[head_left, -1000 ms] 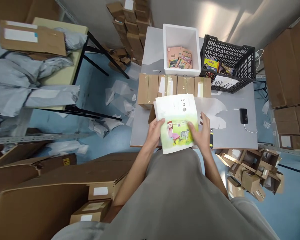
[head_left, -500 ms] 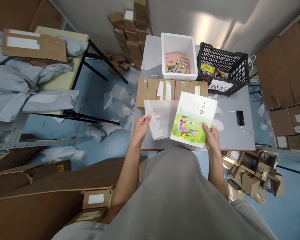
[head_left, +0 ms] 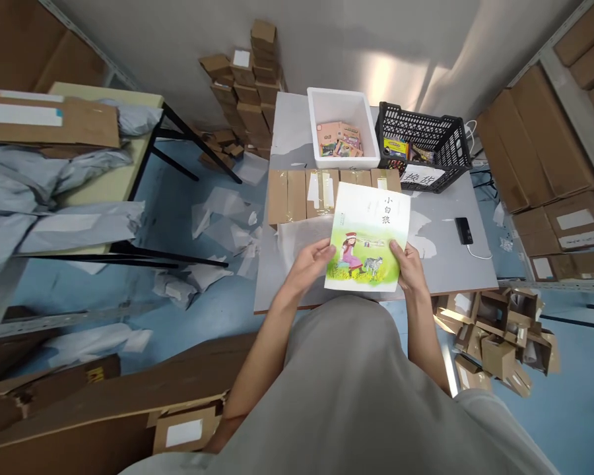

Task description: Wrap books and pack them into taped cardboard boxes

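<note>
A thin picture book [head_left: 367, 234] with a green cover, a girl and a grey animal on it, is held over the near edge of the grey table [head_left: 445, 264]. My left hand [head_left: 311, 259] grips its left edge, thumb on the cover. At the book's lower right corner my right hand [head_left: 408, 269] pinches it. A translucent white wrapper [head_left: 299, 236] lies flat on the table just left of the book, under my left hand.
A row of taped cardboard boxes [head_left: 327, 191] lies behind the book. Behind them stand a white foam bin [head_left: 343, 128] of small packs and a black crate [head_left: 422, 145]. A phone [head_left: 463, 230] charges at right. Torn wrappers litter the blue floor; cartons surround the table.
My left hand let the white wrapper drop onto the table and came back to the book's left edge. The book shifted left and squared up between both hands.
</note>
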Available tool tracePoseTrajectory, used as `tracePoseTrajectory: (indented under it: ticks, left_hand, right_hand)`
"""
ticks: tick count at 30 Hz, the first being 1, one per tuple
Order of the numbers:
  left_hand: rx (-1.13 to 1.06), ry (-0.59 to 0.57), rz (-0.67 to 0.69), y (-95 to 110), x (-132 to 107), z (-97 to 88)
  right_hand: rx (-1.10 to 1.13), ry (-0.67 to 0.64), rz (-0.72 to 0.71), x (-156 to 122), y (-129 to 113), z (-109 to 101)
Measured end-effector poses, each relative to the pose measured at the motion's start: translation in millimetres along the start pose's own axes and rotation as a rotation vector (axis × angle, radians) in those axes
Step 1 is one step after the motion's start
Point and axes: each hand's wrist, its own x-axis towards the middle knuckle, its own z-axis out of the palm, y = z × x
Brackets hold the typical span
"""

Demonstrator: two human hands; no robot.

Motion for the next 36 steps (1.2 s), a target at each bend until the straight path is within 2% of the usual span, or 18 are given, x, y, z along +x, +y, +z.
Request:
tracePoseTrajectory:
  ticks: [2, 4, 11, 14, 16, 17, 19, 21, 23, 25, 26, 27, 28, 30, 31, 32, 34, 36]
  left_hand:
    - [-0.118, -0.050, -0.120, -4, -2, 9.7]
    - [-0.179, -0.011, -0.160, -11, -4, 11.6]
    - [-0.041, 0.090, -0.016, -21, -15, -11.6]
    - [-0.022, 0.111, 0.009, -24, -17, -19.5]
    - [0.038, 0.163, 0.057, -25, -20, -18.2]
    - [0.080, 0.194, 0.087, -25, -24, -15.1]
    - [0.165, 0.217, 0.148, -23, -34, -5.0]
    - [0.230, 0.151, 0.215, -21, -46, 6.8]
    - [0.288, -0.012, 0.310, -20, -57, 14.8]
    - [0.329, -0.230, 0.388, -20, -60, 15.8]
    - [0.340, -0.308, 0.405, -20, -58, 13.6]
    - [0.346, -0.324, 0.407, -21, -55, 10.1]
    - [0.347, -0.271, 0.394, -22, -50, 5.6]
    - [0.301, -0.046, 0.322, -23, -38, -5.1]
    - [0.241, 0.051, 0.258, -23, -32, -10.6]
    - [0.160, 0.094, 0.174, -23, -28, -15.7]
    - [-0.019, 0.035, -0.011, -23, -22, -23.1]
    - [-0.147, -0.038, -0.137, -22, -20, -24.3]
  right_hand:
    - [-0.040, -0.030, -0.011, -6, 0, 12]
    - [-0.087, -0.031, -0.037, -14, 0, 22]
    - [-0.185, 0.068, -0.137, -23, 19, 45]
    - [-0.290, 0.201, -0.272, -25, 27, 54]
    - [-0.361, 0.311, -0.375, -32, 33, 62]
    - [-0.377, 0.325, -0.392, -36, 36, 68]
    - [-0.368, 0.241, -0.368, -47, 42, 81]
    - [-0.350, 0.117, -0.348, -56, 47, 94]
    - [-0.336, 0.079, -0.352, -61, 49, 100]
    - [-0.288, 0.146, -0.339, -60, 46, 96]
    - [-0.242, 0.189, -0.316, -57, 43, 90]
    - [-0.184, 0.220, -0.283, -54, 40, 84]
    - [-0.118, 0.233, -0.241, -51, 37, 76]
    - [0.015, 0.190, -0.136, -46, 30, 62]
    - [0.069, 0.147, -0.080, -44, 27, 56]
    - [0.111, 0.102, -0.028, -44, 24, 51]
    - [0.154, 0.024, 0.045, -44, 20, 43]
    - [0.164, -0.035, 0.087, -46, 16, 36]
